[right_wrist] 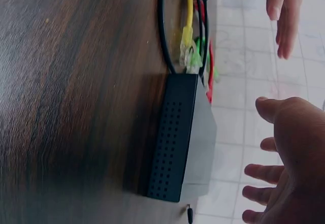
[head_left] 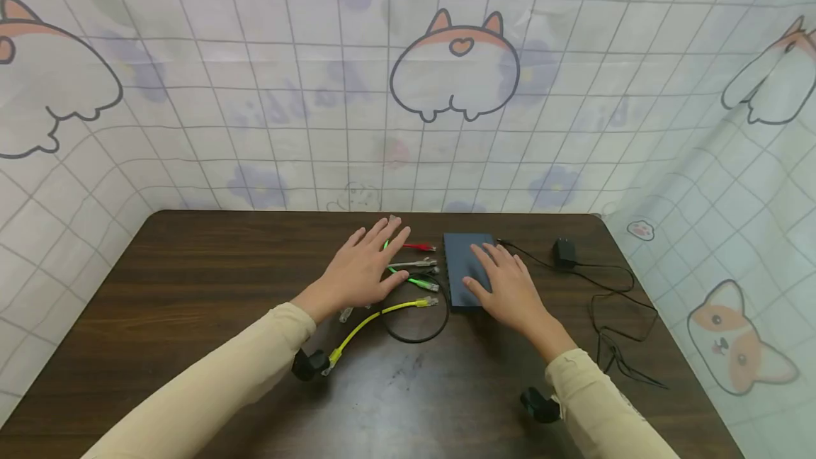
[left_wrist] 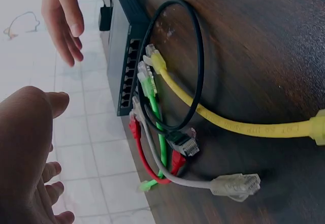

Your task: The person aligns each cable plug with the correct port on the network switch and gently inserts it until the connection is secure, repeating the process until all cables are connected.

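Note:
My left hand hovers above several short network cables with its fingers spread, holding nothing. Beneath it lie a yellow cable, a looped black cable, a green cable, a red cable and a grey cable. To their right sits a flat dark blue-grey network switch, its row of ports facing the cables. Over the switch my right hand is held with fingers extended; the right wrist view shows a gap between them. Parts of the cables are hidden under the left hand in the head view.
A black power adapter lies right of the switch, its thin cord trailing loosely toward the table's right edge. The dark wooden table meets a patterned curtain at the back and sides.

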Demonstrator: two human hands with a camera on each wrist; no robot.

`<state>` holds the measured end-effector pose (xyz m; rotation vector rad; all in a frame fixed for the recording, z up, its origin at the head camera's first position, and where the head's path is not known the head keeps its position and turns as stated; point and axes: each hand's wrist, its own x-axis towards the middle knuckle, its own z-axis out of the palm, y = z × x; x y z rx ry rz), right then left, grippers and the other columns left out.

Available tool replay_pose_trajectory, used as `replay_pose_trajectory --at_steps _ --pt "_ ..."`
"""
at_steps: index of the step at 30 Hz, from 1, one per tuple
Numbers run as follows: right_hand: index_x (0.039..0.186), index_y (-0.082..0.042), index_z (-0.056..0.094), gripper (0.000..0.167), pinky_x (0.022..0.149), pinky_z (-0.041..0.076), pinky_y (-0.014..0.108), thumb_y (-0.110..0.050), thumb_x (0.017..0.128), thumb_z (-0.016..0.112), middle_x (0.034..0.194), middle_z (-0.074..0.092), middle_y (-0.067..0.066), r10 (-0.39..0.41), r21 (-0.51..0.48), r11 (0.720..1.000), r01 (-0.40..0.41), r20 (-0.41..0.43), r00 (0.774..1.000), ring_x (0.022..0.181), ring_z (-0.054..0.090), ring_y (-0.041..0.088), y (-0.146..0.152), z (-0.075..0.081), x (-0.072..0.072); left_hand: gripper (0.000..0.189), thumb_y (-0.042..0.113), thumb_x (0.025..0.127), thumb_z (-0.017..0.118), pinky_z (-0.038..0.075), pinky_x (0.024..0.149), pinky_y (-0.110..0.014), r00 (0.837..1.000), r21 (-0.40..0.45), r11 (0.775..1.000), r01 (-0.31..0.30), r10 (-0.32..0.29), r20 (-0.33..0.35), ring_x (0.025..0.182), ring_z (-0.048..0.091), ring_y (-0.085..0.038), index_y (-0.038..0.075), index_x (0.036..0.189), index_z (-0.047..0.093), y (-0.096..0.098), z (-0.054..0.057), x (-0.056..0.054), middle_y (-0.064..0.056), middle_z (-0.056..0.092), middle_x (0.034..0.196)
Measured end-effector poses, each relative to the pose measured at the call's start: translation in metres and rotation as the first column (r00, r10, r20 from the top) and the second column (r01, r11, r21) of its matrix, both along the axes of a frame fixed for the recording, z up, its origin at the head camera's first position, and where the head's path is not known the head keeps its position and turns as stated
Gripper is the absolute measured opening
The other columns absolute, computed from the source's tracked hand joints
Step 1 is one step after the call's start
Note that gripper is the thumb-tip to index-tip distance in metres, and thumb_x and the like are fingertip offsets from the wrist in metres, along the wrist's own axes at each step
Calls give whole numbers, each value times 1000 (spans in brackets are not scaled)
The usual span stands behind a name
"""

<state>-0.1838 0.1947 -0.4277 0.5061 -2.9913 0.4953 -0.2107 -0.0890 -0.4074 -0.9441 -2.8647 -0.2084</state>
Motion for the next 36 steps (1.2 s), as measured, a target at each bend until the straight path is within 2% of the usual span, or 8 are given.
replay_pose_trajectory --at_steps 9,17,29,36 --pt "150 -11 36 65 112 21 64 -38 95 59 151 38 20 -25 -18 1000 24 -14 1000 142 28 44 10 -3 2 72 50 97 50 23 118 -52 1000 23 999 26 -26 -16 150 20 -27 19 155 21 10 -2 2 -5 17 163" --pt "149 -9 37 64 112 20 65 -37 95 59 151 38 21 -35 -13 999 35 -13 999 142 29 44 15 -5 2 69 51 98 46 25 117 -52 998 2 999 48 -48 -44 149 24 -27 19 155 24 19 -3 2 -6 21 162" --pt "148 -5 37 63 113 20 65 -35 96 58 150 38 23 -29 -28 999 28 -21 999 140 30 47 22 -5 -1 69 52 98 46 26 116 -53 997 -16 998 65 -66 -32 149 22 -29 19 155 25 32 -9 1 -8 22 161" --pt "148 -4 38 63 112 20 65 -33 96 59 149 38 24 -37 -44 998 36 -16 999 140 30 47 24 -8 -3 69 51 98 46 26 115 -53 998 -9 998 56 -56 -20 149 23 -28 19 155 24 35 -7 1 -7 22 161"
